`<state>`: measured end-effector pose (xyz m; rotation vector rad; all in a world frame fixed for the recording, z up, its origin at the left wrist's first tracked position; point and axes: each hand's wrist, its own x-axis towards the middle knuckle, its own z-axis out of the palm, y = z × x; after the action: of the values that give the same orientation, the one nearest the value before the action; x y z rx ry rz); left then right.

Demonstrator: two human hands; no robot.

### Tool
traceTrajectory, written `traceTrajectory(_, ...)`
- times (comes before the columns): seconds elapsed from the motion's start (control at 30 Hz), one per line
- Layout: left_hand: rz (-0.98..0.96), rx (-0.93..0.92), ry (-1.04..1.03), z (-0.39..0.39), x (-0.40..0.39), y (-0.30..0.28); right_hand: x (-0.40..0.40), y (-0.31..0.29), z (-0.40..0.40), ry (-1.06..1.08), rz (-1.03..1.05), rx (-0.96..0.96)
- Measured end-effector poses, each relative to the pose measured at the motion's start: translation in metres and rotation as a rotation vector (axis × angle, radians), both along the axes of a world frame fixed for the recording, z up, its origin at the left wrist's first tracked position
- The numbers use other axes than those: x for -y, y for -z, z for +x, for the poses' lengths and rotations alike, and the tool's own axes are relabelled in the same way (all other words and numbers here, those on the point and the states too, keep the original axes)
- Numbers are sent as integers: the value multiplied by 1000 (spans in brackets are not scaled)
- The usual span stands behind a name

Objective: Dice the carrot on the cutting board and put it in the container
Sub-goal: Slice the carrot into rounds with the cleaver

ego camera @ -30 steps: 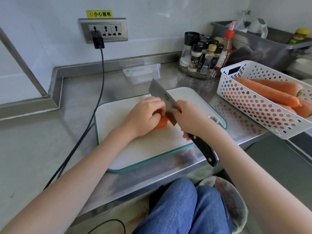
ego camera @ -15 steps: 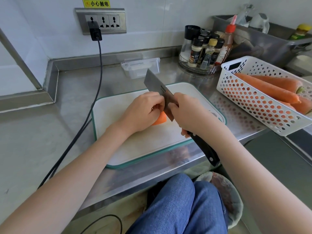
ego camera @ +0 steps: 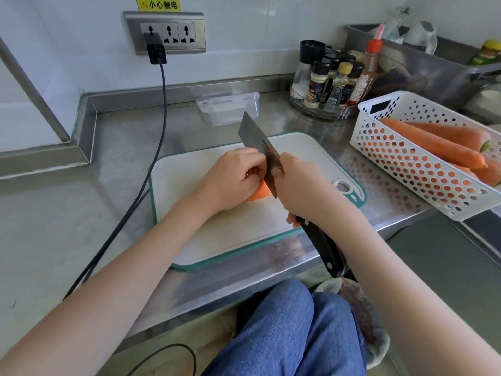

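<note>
1. A white cutting board [ego camera: 217,234] with a teal rim lies in the centre of the frame on a steel tabletop [ego camera: 54,213].
2. The left hand [ego camera: 230,180] sits on the board with fingers curled down over a carrot [ego camera: 259,193]; its grip holds the carrot in place, and only a short orange end shows at the hand's right edge.
3. The right hand [ego camera: 301,188] has its grip closed around a cleaver [ego camera: 260,147], whose black handle sticks out toward the lower right. The blade stands edge-down, touching the left hand's knuckles and meeting the carrot's exposed end.
4. A clear plastic container [ego camera: 229,107] sits just above the board, near the back wall.
5. At the right of the frame, a white perforated basket [ego camera: 406,169] holds several whole carrots.
6. At upper right, a round rack of spice bottles [ego camera: 330,82] stands behind the basket.
7. At upper left, a black cable [ego camera: 162,104] runs down from a wall socket across the tabletop.
</note>
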<state>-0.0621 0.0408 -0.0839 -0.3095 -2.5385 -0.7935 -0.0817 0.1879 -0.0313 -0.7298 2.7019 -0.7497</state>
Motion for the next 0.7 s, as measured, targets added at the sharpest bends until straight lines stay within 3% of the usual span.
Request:
traceTrajectory(0.43,41,21,-35,-2,2,0,0,10,-1,12,12,21)
traceTrajectory(0.7,121,42,-56,0,3,0,18,26,4,-9,95,-131)
